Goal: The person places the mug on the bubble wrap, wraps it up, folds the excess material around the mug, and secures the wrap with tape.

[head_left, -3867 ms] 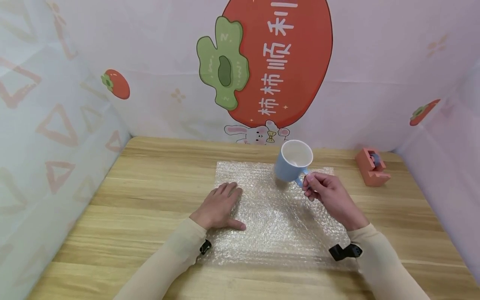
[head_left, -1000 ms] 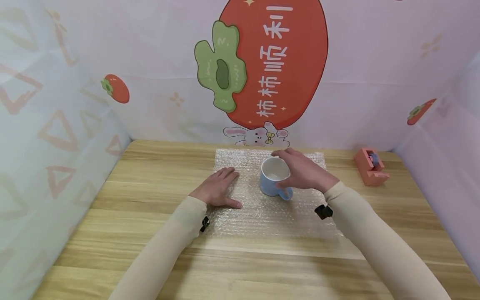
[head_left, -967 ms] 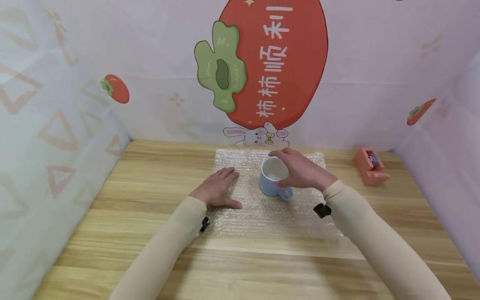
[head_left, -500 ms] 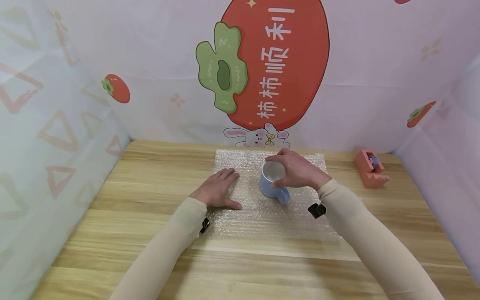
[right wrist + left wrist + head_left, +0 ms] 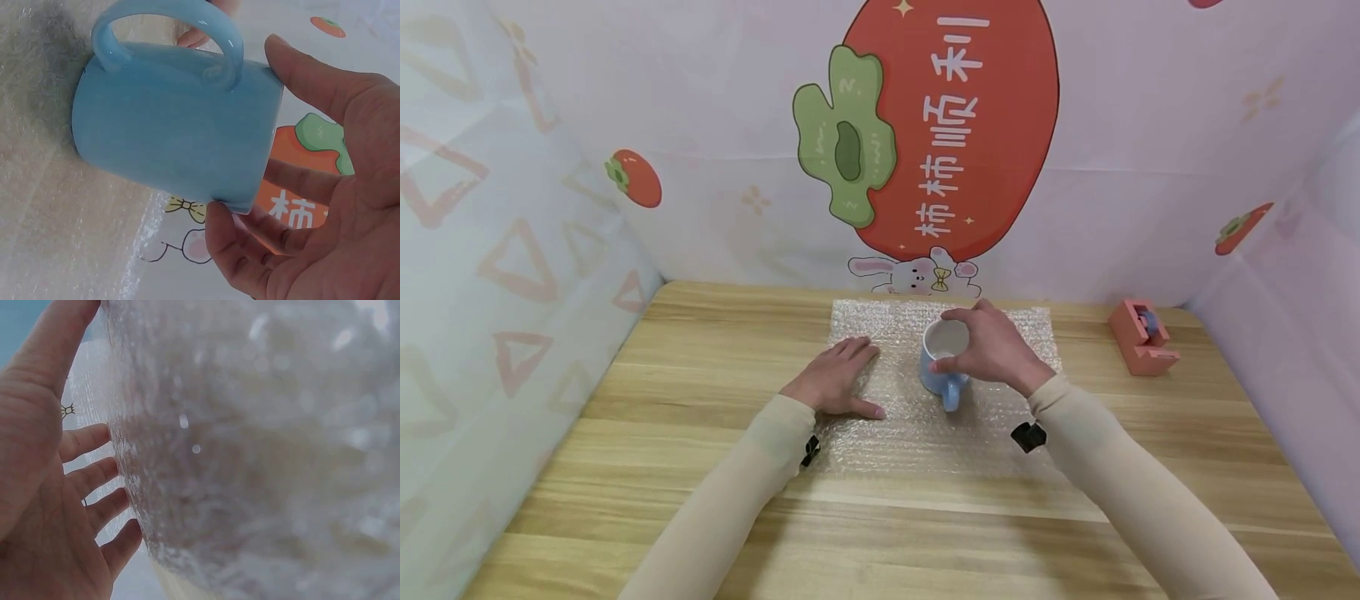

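A light blue mug (image 5: 934,367) with a white inside stands upright on a sheet of bubble wrap (image 5: 895,450). My right hand (image 5: 992,348) grips its rim from above, thumb on the near side and fingers on the far side. In the right wrist view the thumb and fingertips touch the mug (image 5: 169,119) near its rim, and the handle (image 5: 169,9) arches out from the side. The handle points toward me in the head view. My left hand (image 5: 837,379) rests on the left edge of the bubble wrap with fingers spread; its fingertips touch the sheet (image 5: 250,456) in the left wrist view.
A coral tape dispenser (image 5: 1141,337) sits at the back right of the wooden table (image 5: 700,350). A fabric backdrop (image 5: 730,225) with a large persimmon print rises behind the table's far edge and along both sides.
The right hand held the mug by its handle over the sheet; now the mug is on the sheet and gripped at the rim. Lately it has turned, handle swinging toward me. The left hand stays.
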Demonstrator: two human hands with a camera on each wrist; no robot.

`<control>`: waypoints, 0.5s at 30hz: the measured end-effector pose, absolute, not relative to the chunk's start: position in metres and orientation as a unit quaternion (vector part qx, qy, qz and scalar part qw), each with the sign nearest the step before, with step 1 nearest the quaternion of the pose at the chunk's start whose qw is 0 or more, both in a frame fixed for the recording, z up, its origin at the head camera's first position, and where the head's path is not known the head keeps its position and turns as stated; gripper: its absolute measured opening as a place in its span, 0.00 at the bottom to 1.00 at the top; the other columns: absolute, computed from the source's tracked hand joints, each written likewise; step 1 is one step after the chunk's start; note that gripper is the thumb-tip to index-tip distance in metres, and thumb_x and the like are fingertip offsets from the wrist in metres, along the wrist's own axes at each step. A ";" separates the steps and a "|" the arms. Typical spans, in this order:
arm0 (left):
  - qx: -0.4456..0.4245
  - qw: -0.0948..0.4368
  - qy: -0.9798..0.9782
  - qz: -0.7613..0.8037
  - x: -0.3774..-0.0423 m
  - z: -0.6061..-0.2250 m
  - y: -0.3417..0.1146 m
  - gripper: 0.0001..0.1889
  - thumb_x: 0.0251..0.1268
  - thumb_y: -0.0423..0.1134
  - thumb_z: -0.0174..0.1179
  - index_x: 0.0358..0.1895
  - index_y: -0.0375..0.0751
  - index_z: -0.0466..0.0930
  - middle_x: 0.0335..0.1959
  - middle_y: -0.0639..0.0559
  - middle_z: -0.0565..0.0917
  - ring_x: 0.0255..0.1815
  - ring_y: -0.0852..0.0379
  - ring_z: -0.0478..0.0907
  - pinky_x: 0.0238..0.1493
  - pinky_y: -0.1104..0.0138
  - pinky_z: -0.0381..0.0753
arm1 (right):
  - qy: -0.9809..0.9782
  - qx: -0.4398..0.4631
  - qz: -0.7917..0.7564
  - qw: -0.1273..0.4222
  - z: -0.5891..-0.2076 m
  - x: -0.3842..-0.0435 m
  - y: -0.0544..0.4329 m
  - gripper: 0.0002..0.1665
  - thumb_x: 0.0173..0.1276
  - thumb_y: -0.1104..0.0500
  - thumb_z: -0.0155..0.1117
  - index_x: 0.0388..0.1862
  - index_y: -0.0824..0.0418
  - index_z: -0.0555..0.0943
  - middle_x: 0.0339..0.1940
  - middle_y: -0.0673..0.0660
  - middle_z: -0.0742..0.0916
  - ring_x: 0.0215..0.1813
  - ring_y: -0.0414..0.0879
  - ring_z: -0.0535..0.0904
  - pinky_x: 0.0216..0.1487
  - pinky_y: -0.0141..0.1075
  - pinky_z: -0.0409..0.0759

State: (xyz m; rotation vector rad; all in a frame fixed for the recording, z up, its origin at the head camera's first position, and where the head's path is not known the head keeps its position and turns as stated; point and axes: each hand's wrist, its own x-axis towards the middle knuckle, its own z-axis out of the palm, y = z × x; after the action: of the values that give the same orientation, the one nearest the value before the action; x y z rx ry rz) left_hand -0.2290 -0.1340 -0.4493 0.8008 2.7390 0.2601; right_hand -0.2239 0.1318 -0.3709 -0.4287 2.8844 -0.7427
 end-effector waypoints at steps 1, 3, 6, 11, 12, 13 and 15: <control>0.277 0.137 0.947 0.090 -0.229 -0.449 -0.134 0.57 0.54 0.70 0.69 0.79 0.40 0.56 0.81 0.39 0.53 0.81 0.39 0.49 0.77 0.47 0.54 | 0.957 -0.139 -0.247 0.066 -0.371 -0.224 0.132 0.49 0.48 0.43 0.85 0.68 0.60 0.78 0.61 0.65 0.77 0.57 0.59 0.74 0.54 0.55 0.78; 0.277 0.137 0.947 0.090 -0.229 -0.449 -0.134 0.57 0.54 0.70 0.69 0.79 0.40 0.56 0.81 0.39 0.53 0.81 0.39 0.49 0.77 0.47 0.53 | 0.957 -0.133 -0.250 0.066 -0.372 -0.223 0.131 0.49 0.48 0.43 0.85 0.67 0.59 0.78 0.60 0.65 0.77 0.56 0.58 0.74 0.53 0.54 0.79; 0.278 0.136 0.947 0.090 -0.229 -0.449 -0.134 0.57 0.53 0.70 0.69 0.79 0.40 0.56 0.81 0.39 0.53 0.81 0.39 0.49 0.77 0.48 0.53 | 0.957 -0.126 -0.253 0.068 -0.372 -0.223 0.131 0.50 0.47 0.43 0.85 0.68 0.59 0.78 0.59 0.65 0.77 0.55 0.58 0.74 0.51 0.54 0.80; 0.279 0.137 0.946 0.093 -0.228 -0.448 -0.133 0.57 0.53 0.70 0.69 0.79 0.40 0.56 0.81 0.39 0.53 0.81 0.39 0.49 0.77 0.47 0.53 | 0.955 -0.115 -0.264 0.066 -0.372 -0.223 0.131 0.50 0.46 0.43 0.86 0.68 0.59 0.78 0.61 0.64 0.76 0.56 0.59 0.74 0.51 0.53 0.81; 0.279 0.138 0.946 0.092 -0.228 -0.448 -0.133 0.57 0.53 0.70 0.69 0.79 0.40 0.56 0.81 0.39 0.53 0.81 0.39 0.49 0.77 0.47 0.53 | 0.955 -0.113 -0.267 0.065 -0.373 -0.223 0.131 0.50 0.46 0.42 0.86 0.68 0.59 0.78 0.61 0.64 0.76 0.57 0.59 0.74 0.51 0.53 0.81; 0.279 0.138 0.946 0.091 -0.228 -0.448 -0.133 0.57 0.53 0.70 0.69 0.79 0.40 0.56 0.81 0.39 0.53 0.81 0.39 0.49 0.77 0.47 0.53 | 0.955 -0.111 -0.269 0.064 -0.373 -0.223 0.131 0.50 0.46 0.42 0.86 0.68 0.58 0.78 0.62 0.64 0.76 0.57 0.59 0.74 0.51 0.53 0.81; 0.280 0.138 0.946 0.088 -0.228 -0.448 -0.133 0.57 0.53 0.71 0.69 0.79 0.40 0.56 0.81 0.39 0.53 0.81 0.39 0.49 0.77 0.48 0.53 | 0.954 -0.110 -0.272 0.061 -0.374 -0.223 0.131 0.50 0.46 0.43 0.86 0.68 0.58 0.78 0.62 0.64 0.76 0.58 0.59 0.73 0.52 0.54 0.81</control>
State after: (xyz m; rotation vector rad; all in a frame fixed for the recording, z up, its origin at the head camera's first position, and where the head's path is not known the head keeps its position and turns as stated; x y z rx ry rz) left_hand -0.2283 -0.1328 -0.4485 0.8089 2.7364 0.2549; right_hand -0.2230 0.1312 -0.3744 -0.3328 2.8848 -0.8241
